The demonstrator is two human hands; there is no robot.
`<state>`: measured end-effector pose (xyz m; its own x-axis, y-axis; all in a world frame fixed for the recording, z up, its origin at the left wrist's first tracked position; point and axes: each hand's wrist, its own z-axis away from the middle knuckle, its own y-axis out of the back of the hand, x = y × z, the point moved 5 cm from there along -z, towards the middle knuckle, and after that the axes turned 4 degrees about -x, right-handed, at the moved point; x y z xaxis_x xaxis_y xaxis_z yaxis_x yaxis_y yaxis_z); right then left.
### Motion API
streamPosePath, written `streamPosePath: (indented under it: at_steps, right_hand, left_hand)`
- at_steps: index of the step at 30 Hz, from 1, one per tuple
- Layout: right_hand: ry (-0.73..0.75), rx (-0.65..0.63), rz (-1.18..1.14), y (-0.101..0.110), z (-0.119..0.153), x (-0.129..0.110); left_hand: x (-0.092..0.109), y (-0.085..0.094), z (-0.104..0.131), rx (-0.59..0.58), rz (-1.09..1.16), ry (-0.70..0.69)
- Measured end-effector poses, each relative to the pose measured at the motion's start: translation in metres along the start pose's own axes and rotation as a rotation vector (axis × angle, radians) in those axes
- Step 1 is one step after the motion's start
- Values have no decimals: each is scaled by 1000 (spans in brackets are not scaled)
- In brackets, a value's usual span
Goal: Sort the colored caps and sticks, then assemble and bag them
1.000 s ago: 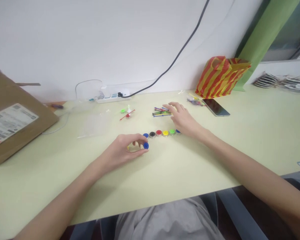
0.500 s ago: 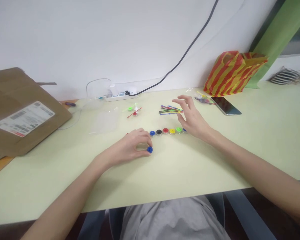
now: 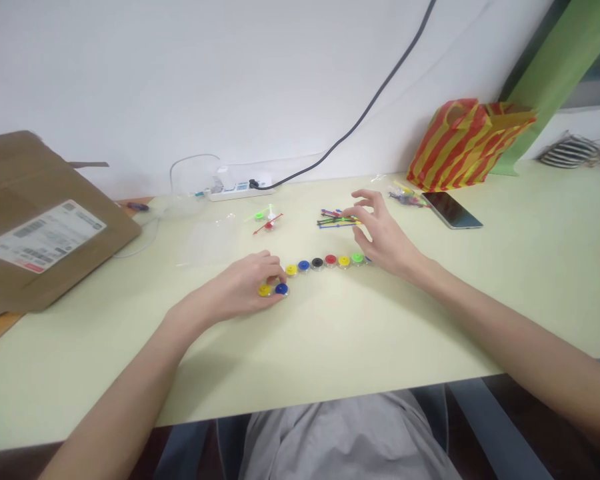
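My left hand point(image 3: 245, 283) pinches a blue disc point(image 3: 281, 289) with a clear base between thumb and fingers, low over the table. Right beside it is a yellow disc point(image 3: 265, 291), partly inside the curve of the hand. A row of similar discs runs behind and to the right, among them a black disc point(image 3: 317, 263) and a red disc point(image 3: 331, 260). My right hand point(image 3: 383, 233) hovers, fingers apart, its fingertips at the pile of thin coloured arrows point(image 3: 330, 221). It hides the row's right end. No held piece shows in it.
At the back left stand assembled arrow pieces point(image 3: 269, 225) and a clear plastic bag point(image 3: 210, 240). A cardboard parcel point(image 3: 45, 227) fills the left side. A power strip point(image 3: 240, 189) lies by the wall. To the right are a phone point(image 3: 451, 211) and a striped bag point(image 3: 470, 147).
My left hand has moved left with the blue disc, bringing it beside the yellow disc. A yellow disc at the row's left end is now uncovered. My right hand has barely shifted.
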<state>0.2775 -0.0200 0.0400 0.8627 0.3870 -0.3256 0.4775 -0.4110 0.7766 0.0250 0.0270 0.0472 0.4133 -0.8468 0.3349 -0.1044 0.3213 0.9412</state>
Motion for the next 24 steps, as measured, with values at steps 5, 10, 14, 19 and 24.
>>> streamPosePath:
  at_steps: [5,10,14,19,24]
  right_hand:
    - [12,-5,8,0,0,-2]
    - [-27,19,23,2,0,1]
    - [-39,22,19,4,1,0]
    - [-30,-4,37,3,1,-6]
    - [-25,-43,56,-2,2,-10]
  left_hand:
    - [-4,1,2,-19,20,48]
    - [-9,5,7,4,43,86]
    - [-20,13,7,137,21,92]
    - [-52,25,9,395,-188,146]
    - [-82,19,5,360,-253,165]
